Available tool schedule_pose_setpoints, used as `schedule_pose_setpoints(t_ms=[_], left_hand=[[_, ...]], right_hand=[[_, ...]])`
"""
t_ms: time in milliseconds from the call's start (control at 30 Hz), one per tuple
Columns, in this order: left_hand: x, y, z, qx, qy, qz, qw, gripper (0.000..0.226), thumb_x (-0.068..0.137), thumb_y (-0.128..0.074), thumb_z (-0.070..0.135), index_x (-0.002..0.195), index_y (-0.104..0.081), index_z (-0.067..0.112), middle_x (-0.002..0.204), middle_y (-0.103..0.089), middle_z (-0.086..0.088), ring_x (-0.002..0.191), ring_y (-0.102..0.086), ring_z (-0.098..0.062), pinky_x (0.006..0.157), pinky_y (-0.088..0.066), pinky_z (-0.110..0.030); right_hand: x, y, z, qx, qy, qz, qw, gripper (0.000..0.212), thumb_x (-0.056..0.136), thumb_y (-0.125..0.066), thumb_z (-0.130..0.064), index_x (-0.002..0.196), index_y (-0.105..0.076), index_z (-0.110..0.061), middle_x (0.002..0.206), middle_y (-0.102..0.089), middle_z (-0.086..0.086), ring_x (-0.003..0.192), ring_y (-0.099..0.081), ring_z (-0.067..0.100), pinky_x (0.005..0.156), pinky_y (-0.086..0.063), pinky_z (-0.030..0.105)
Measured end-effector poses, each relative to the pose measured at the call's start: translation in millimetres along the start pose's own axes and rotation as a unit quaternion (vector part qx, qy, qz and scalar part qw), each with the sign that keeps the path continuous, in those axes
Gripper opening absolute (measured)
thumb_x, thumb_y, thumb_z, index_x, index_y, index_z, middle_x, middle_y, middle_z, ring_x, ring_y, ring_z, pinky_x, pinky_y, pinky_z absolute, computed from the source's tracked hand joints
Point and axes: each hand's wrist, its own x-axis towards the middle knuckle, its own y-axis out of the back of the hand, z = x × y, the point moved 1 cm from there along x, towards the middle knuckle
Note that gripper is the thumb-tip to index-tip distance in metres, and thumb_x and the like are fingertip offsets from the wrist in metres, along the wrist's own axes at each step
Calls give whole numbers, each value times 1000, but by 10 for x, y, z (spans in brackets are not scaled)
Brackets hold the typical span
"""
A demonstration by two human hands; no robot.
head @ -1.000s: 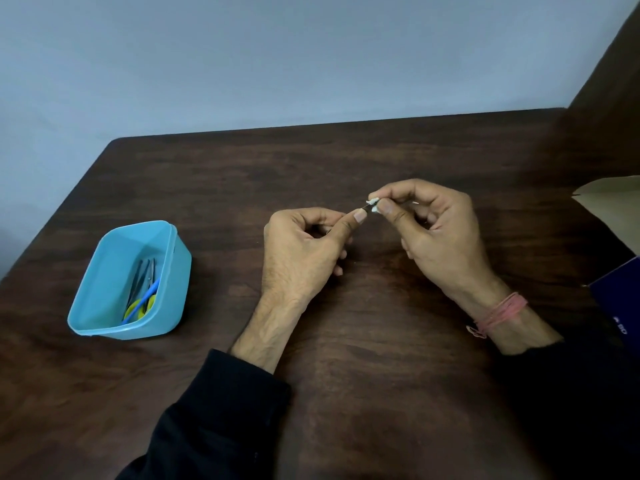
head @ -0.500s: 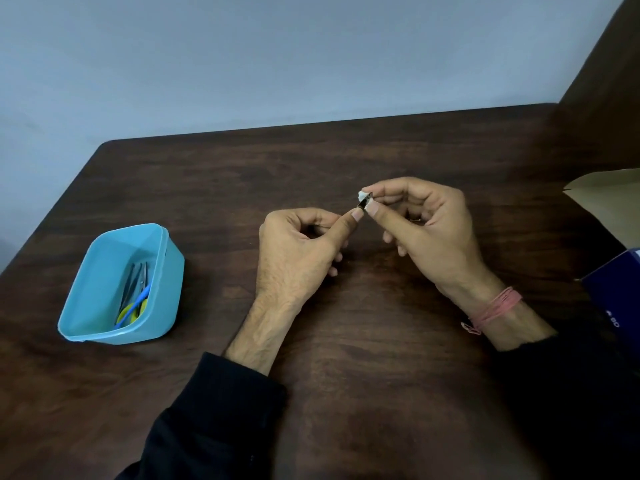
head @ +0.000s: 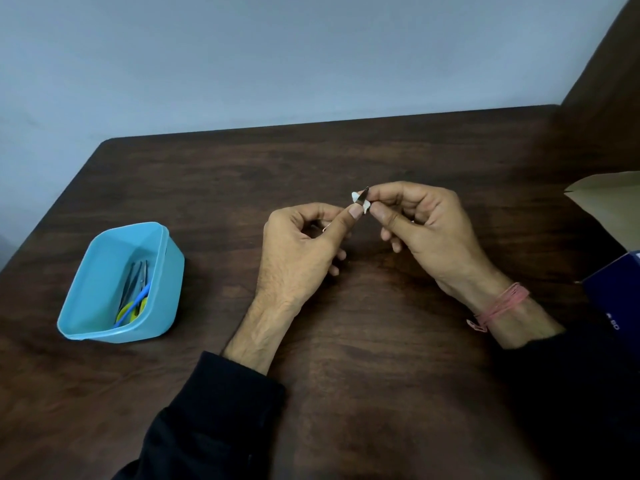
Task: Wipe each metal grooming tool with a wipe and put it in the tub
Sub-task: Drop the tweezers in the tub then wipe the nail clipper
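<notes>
The hands [head: 360, 233] hide most of the small metal tool [head: 363, 196], and the right edge crops the cardboard box [head: 613, 209].

A light blue tub [head: 104, 271] sits on a dark brown wood-grain table [head: 381, 358]. A white wipe [head: 356, 197]; black sleeves [head: 214, 417]; pink wrist thread [head: 502, 303].

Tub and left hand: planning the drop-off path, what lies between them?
Only bare table between tub and left hand, in the head view.
</notes>
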Motion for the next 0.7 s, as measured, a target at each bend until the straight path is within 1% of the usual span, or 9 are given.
schedule_pose_setpoints(t_ms=[100, 200, 267, 367, 467, 500, 567, 633, 700], left_hand=[[-2, -6, -2, 5, -5, -8, 1000, 21, 97, -86, 41, 95, -87, 20, 85, -82, -4, 62, -73, -16, 50, -57, -31], [0, -6, -10, 4, -11, -11, 1000, 19, 97, -87, 40, 93, -87, 21, 84, -81, -6, 62, -73, -16, 50, -57, -31], [3, -5, -13, 3, -14, -8, 1000, 20, 96, -87, 40, 92, -87, 21, 84, -81, -7, 61, -73, -17, 49, -56, -31], [6, -2, -10, 5, -16, -9, 1000, 19, 98, -86, 40, 97, -87, 22, 86, -82, -3, 62, -73, -16, 50, -57, -31], [2, 0, -5, 6, -18, -16, 1000, 18, 100, -83, 40, 103, -87, 22, 88, -82, -1, 62, -73, -14, 49, -57, -29], [3, 2, -9, 10, -20, -18, 1000, 18, 101, -82, 39, 104, -87, 22, 89, -82, 0, 63, -73, -14, 49, -57, -28], [6, 4, -22, 21, -27, -22, 999, 14, 102, -82, 36, 105, -88, 24, 90, -83, 1, 64, -74, -13, 50, -58, -29], [5, 4, -35, 29, -30, -26, 999, 12, 101, -83, 36, 104, -88, 25, 89, -83, 2, 65, -74, -12, 51, -58, -29], [-1, -2, -40, 35, -32, -29, 998, 15, 99, -85, 40, 102, -88, 25, 87, -83, 2, 66, -75, -11, 51, -58, -28]], right_hand=[[10, 9, -3, 12, -2, -3, 1000, 16, 105, -75, -9, 115, -83, -18, 105, -84, -1, 66, -62, 11, 51, -49, 24], [13, 22, -6, 16, -9, -16, 1000, 17, 105, -74, -9, 119, -83, -14, 98, -82, 0, 65, -58, 10, 49, -49, 24], [14, 29, -8, 9, -5, -22, 1000, 16, 105, -75, -10, 116, -84, -16, 100, -83, 3, 65, -58, 11, 49, -49, 25], [17, 24, -10, -4, 1, -14, 1000, 12, 102, -79, -15, 112, -85, -17, 99, -82, 10, 66, -59, 11, 49, -50, 26], [10, 20, -17, 4, 0, -4, 1000, 9, 96, -84, -19, 106, -84, -19, 84, -78, 2, 63, -60, 11, 48, -49, 25], [7, 17, -22, 6, -2, -3, 1000, 11, 94, -85, -22, 105, -84, -19, 83, -77, -2, 62, -60, 9, 48, -49, 25], [0, 12, -31, -6, -1, 7, 1000, 16, 93, -86, -25, 105, -83, -15, 85, -79, -2, 62, -61, 8, 47, -50, 27], [-13, 9, -42, -33, 11, 21, 999, 13, 96, -86, -20, 106, -83, -13, 88, -81, -1, 61, -63, 7, 47, -51, 28], [-39, 5, -67, -64, 32, 29, 997, 7, 99, -84, -18, 105, -82, -14, 85, -81, -6, 58, -64, 7, 47, -50, 27]])
